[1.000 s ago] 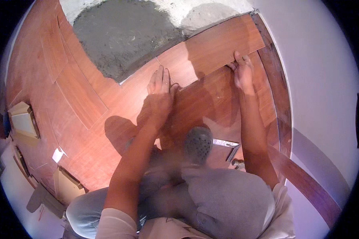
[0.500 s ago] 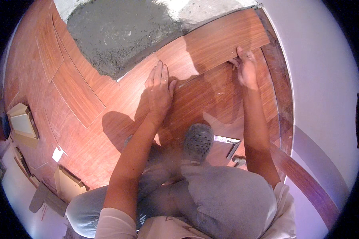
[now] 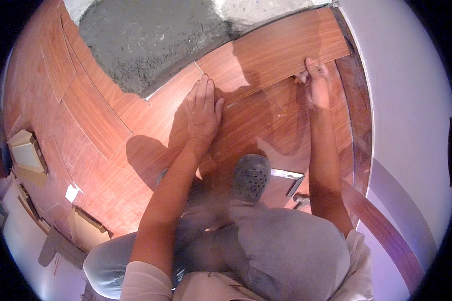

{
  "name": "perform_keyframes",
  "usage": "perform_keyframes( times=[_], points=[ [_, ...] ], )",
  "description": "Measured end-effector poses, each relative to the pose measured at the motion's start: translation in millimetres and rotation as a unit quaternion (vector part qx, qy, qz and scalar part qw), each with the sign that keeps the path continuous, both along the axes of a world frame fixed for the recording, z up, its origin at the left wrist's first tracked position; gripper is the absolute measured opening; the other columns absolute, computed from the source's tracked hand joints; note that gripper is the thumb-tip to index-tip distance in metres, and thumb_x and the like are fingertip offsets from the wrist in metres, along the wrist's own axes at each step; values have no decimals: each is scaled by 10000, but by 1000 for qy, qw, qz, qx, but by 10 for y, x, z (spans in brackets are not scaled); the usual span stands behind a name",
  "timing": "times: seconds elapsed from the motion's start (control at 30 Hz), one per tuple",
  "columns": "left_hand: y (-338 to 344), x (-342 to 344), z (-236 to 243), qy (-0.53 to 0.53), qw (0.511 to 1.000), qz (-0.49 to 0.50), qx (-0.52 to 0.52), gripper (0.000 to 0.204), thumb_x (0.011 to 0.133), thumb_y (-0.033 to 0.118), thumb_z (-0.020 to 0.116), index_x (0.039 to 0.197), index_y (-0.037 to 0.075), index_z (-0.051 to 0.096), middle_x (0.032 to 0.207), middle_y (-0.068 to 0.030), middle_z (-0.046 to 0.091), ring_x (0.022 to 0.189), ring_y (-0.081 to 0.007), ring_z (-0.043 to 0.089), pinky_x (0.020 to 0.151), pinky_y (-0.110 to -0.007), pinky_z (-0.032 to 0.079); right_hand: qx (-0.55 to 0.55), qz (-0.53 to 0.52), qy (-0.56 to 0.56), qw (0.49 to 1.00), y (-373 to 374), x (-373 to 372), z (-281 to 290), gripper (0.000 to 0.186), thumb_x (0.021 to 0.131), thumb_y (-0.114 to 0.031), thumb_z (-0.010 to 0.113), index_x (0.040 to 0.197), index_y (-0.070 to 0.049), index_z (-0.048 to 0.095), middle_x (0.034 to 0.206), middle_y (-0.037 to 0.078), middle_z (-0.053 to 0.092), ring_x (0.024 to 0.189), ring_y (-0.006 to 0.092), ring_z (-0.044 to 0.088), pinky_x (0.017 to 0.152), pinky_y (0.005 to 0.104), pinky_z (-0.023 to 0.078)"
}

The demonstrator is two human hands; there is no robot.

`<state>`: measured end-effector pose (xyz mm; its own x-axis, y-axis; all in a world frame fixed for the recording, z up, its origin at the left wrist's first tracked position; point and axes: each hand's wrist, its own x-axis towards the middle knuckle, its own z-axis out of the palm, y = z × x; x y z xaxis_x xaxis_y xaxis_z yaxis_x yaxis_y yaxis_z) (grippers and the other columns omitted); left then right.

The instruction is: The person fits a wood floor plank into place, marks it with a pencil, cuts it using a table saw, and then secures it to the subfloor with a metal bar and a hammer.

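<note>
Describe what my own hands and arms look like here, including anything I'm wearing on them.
Your left hand and right hand are bare, with no gloves or watch showing. The left sleeve and right sleeve are pale and short. Whether you wear a ring is too small to tell.

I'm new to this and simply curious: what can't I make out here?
All in the head view:
Fingers of the right hand: blurred; whether they reach under the plank is unclear.
Left shoe: mostly hidden by the left forearm.
Metal tool: partly hidden by the right forearm or knee.
Grey patch: far side cut off by the top edge.
</note>
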<state>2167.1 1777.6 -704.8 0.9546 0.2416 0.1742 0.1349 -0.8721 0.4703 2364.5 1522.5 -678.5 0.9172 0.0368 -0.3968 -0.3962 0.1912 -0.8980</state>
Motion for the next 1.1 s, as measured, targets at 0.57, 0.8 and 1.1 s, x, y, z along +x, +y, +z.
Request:
perform_keyframes(
  times=[0.57, 0.8, 1.1],
  points=[
    [-7, 6, -10, 24, 1000, 3, 11, 653, 867, 190, 787, 1451, 48, 531, 1586, -94, 458, 1392, -310, 454, 1153, -442, 360, -9, -3, -1, 1000, 31, -14, 57, 189, 1013, -180, 686, 1151, -54, 658, 893, 31, 686, 718, 136, 639, 667, 299, 550],
    [-21, 20, 31, 43, 999, 5, 16, 633, 892, 209, 753, 1447, 17, 516, 1579, -122, 457, 1394, -337, 459, 1177, -468, 345, -12, -2, 4, 1000, 106, -9, 44, 196, 1015, -177, 688, 1158, -57, 626, 835, 4, 630, 661, 111, 576, 659, 295, 551],
    [-75, 36, 84, 78, 997, 8, 5, 588, 951, 232, 685, 1456, -13, 509, 1591, -146, 442, 1435, -352, 428, 1204, -478, 308, -121, 32, 84, 989, -26, 114, -229, 250, 1000, -241, 715, 1034, -26, 592, 874, 59, 648, 736, 156, 657, 748, 343, 625]
  ],
)
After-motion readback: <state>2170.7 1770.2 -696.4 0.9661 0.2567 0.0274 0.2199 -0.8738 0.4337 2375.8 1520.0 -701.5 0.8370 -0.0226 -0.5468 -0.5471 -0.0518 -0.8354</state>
